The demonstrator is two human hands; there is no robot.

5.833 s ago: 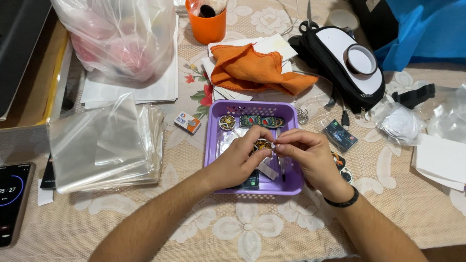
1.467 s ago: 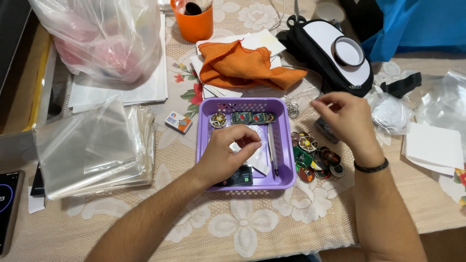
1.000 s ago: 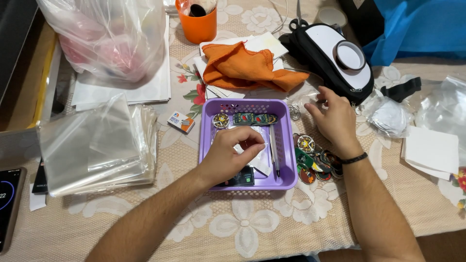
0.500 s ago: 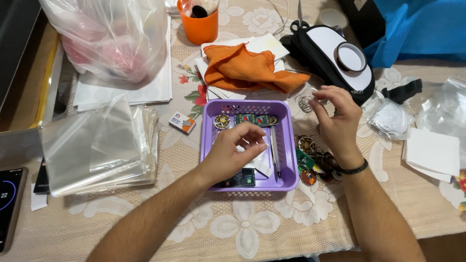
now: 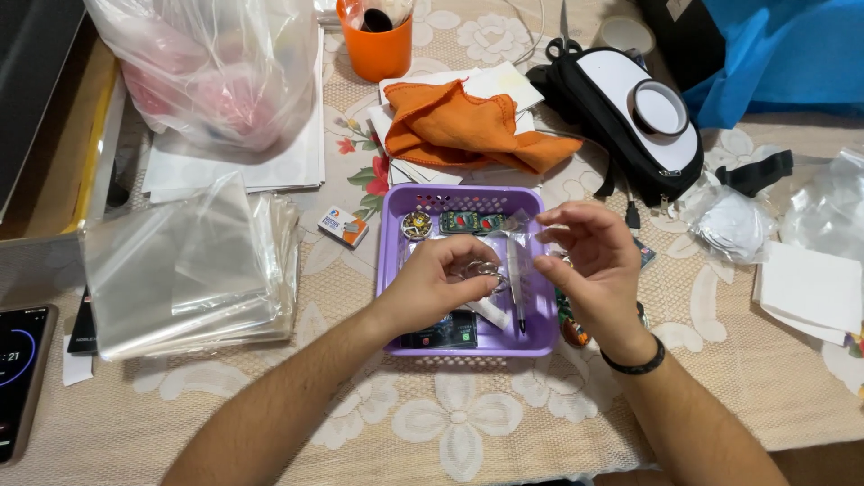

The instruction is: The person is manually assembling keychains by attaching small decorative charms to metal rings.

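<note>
A: What is sitting in the purple basket (image 5: 393, 270)?

B: Along its far wall, 1 round gold-rimmed badge (image 5: 416, 225) and 1 dark rectangular piece (image 5: 472, 222) are lying side by side. A slim pen-like tool (image 5: 516, 286) is lying lengthwise near the right wall, and 1 dark flat card (image 5: 445, 330) is resting at the near edge. Some clear wrap and white paper are lying loose in there too.

A: And the hands?

B: Both are hovering over the basket. The left hand (image 5: 439, 283) is curling in, its fingertips pinching a small metal ring (image 5: 480, 268) just above the basket's middle. The right hand (image 5: 594, 265) is half open, fingers bent, thumb and forefinger nearly meeting beside that ring; whether it is gripping anything, I cannot tell.

A: Any other containers?

B: 1 orange cup (image 5: 376, 43) is standing at the far edge with something dark poking out. 1 clear plastic bag (image 5: 216, 67), bulging with pinkish contents, is slumping at the far left. 1 black-and-white pouch (image 5: 625, 108) is lying to the far right with 1 roll of tape (image 5: 660, 106) sitting on top.

A: Counts for the rest?

B: 1 stack of clear sleeves (image 5: 184, 270) to the left, 1 orange cloth (image 5: 459, 126) beyond the basket, 1 small box (image 5: 343, 225) just left of it, and 1 phone (image 5: 18, 378) at the near-left edge.
</note>
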